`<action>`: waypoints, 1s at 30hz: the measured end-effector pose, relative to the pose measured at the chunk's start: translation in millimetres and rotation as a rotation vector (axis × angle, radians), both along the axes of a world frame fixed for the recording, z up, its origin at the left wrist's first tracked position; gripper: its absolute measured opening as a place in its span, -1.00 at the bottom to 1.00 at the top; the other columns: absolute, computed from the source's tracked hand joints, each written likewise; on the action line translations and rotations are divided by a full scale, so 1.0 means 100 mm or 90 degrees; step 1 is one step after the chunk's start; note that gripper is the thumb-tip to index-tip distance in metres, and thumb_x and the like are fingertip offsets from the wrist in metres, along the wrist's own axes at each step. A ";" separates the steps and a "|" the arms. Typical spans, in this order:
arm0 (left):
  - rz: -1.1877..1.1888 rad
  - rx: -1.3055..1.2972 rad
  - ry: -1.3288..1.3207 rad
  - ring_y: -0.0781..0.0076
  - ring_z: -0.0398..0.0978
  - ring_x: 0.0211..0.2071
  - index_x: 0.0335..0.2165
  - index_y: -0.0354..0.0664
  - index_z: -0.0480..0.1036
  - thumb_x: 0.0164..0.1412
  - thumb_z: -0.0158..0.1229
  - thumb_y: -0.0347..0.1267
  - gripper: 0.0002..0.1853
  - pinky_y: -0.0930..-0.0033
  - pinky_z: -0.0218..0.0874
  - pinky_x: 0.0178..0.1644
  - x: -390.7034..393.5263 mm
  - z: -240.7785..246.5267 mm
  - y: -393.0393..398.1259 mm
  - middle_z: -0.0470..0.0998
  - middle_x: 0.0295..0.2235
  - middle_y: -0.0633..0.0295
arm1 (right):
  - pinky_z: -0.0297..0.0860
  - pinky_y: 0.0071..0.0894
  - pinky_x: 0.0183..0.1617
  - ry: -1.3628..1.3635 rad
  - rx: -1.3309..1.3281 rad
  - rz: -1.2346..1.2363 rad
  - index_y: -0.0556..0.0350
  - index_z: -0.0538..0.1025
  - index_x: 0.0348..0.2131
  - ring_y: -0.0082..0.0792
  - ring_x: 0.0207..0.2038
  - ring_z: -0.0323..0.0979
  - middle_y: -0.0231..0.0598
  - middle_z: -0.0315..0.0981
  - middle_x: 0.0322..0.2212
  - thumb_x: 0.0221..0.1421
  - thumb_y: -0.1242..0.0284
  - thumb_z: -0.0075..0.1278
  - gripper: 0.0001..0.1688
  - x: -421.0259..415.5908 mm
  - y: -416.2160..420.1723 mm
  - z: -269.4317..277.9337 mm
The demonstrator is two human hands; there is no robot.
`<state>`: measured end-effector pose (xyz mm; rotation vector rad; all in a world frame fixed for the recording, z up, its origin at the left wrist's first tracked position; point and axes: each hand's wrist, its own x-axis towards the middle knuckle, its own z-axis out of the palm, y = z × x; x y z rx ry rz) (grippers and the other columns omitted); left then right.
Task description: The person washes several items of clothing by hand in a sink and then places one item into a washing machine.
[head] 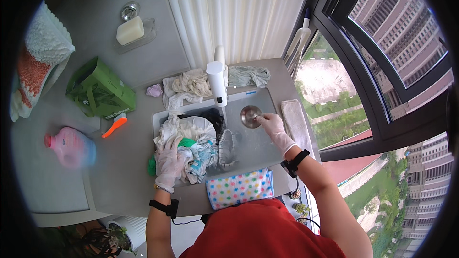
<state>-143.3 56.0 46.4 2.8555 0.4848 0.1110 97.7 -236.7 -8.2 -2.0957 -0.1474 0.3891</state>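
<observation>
A grey sink (pixel 236 163) lies before me. At its left end is a heap of wet clothes (pixel 200 154), mostly white, with teal-patterned and green pieces. My left hand (pixel 169 161), in a clear thin glove, lies over this heap with curved fingers, holding it at the sink's left side. In a matching glove, my right hand (pixel 273 128) pinches the right side of a round metal drain stopper (pixel 250 116) at the sink's drain. A thin stream of water (pixel 225 114) falls from the white faucet (pixel 216 79). Dark fabric (pixel 218 122) and a gathered, elastic-looking edge (pixel 227 147) show beside the heap.
Wet cloths (pixel 192 82) flank the faucet. A dotted towel (pixel 240 188) hangs at the front edge; a folded towel (pixel 297 122) lies right. Leftward are an orange-handled brush (pixel 115 126), green bag (pixel 102 89), pink-and-blue bottle (pixel 71 147) and soap (pixel 130 31). An open window (pixel 398 36) is right.
</observation>
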 end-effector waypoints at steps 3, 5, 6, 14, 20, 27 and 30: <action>0.016 -0.021 0.014 0.06 0.20 0.06 0.07 0.06 0.23 -0.06 -0.01 -0.35 -0.39 0.10 -0.03 0.17 0.03 0.05 -0.03 0.29 0.06 0.23 | 0.12 -0.67 -0.66 0.298 0.372 -0.223 0.03 0.41 -0.48 -0.64 -0.73 0.18 -0.51 0.28 -0.71 0.15 0.29 -0.05 -0.77 0.27 -0.17 0.02; 0.009 0.010 0.000 0.06 0.19 0.07 0.08 0.06 0.23 -0.05 -0.01 -0.34 -0.39 0.09 -0.04 0.18 0.02 0.00 -0.02 0.28 0.06 0.24 | 0.22 -0.62 -0.56 0.364 0.507 -0.340 0.06 0.40 -0.45 -0.60 -0.68 0.24 -0.46 0.31 -0.67 0.17 0.37 -0.09 -0.82 0.41 -0.24 0.00; 0.012 0.004 0.005 0.06 0.19 0.07 0.08 0.06 0.23 -0.05 -0.01 -0.34 -0.39 0.09 -0.05 0.18 0.01 0.02 -0.02 0.28 0.07 0.24 | 0.25 -0.59 -0.51 0.351 0.561 -0.331 0.08 0.40 -0.44 -0.59 -0.65 0.26 -0.44 0.33 -0.65 0.17 0.39 -0.11 -0.84 0.44 -0.27 -0.01; 0.039 -0.022 0.019 0.04 0.15 0.08 0.08 0.07 0.22 -0.02 -0.02 -0.31 -0.41 0.11 -0.06 0.19 -0.02 0.05 -0.02 0.24 0.09 0.23 | 0.34 -0.45 -0.28 0.468 0.677 -0.321 0.17 0.41 -0.27 -0.49 -0.48 0.39 -0.26 0.47 -0.42 0.18 0.45 -0.19 -0.81 0.73 -0.21 -0.18; -0.013 -0.035 -0.026 0.04 0.24 0.02 0.15 0.29 0.16 -0.02 0.01 -0.31 -0.32 0.10 0.06 0.10 -0.13 -0.06 0.15 0.27 0.09 0.22 | 0.34 -0.15 -0.05 0.421 0.033 0.209 0.14 0.28 0.05 -0.15 -0.02 0.34 -0.06 0.37 -0.07 -0.03 0.16 0.10 -0.28 -0.17 0.81 -0.31; -0.004 -0.090 -0.002 -0.02 0.09 0.12 0.11 0.32 0.21 -0.17 0.24 -0.03 -0.21 -0.06 -0.12 0.19 -0.16 0.01 0.13 0.17 0.13 0.24 | 0.19 -0.06 0.15 0.041 -0.706 0.635 0.14 0.26 0.08 0.07 0.08 0.23 -0.12 0.25 0.05 -0.19 0.13 0.23 -0.10 -0.98 1.40 -0.56; 0.054 -0.035 0.061 -0.06 -0.02 0.18 0.10 0.38 0.20 -0.28 0.31 0.03 -0.13 -0.20 -0.28 0.23 -0.08 0.06 0.05 0.10 0.16 0.24 | 0.31 -0.09 0.04 0.024 -0.620 0.815 0.14 0.45 -0.11 -0.05 -0.05 0.39 -0.14 0.43 -0.12 -0.07 0.27 0.13 -0.48 -0.85 1.16 -0.91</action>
